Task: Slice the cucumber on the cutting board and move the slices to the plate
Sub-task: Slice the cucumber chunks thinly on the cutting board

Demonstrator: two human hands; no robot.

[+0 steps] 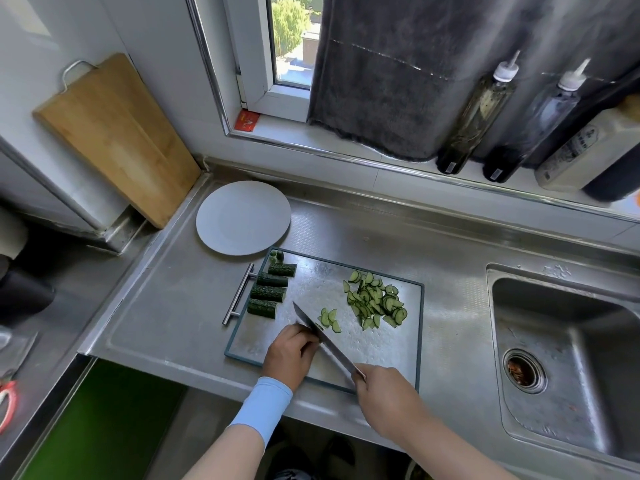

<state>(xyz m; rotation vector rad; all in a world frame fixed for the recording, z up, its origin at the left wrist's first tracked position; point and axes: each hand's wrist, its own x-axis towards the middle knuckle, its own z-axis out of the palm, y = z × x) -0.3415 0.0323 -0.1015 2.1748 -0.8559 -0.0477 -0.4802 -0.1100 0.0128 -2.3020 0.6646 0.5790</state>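
Gripping knife [325, 341] in right hand [384, 393], curling left hand [291, 351] fingers against it, hold unseen. Likely wet, light slices [375, 303]: scoop underneath.

Sink [568, 327], board [114, 140], perhaps oil bottles [478, 112]

No legible text — labels [584, 141] blurred

Home kitchen: steel sink [568, 362], sauce bottles [478, 116], windowsill.
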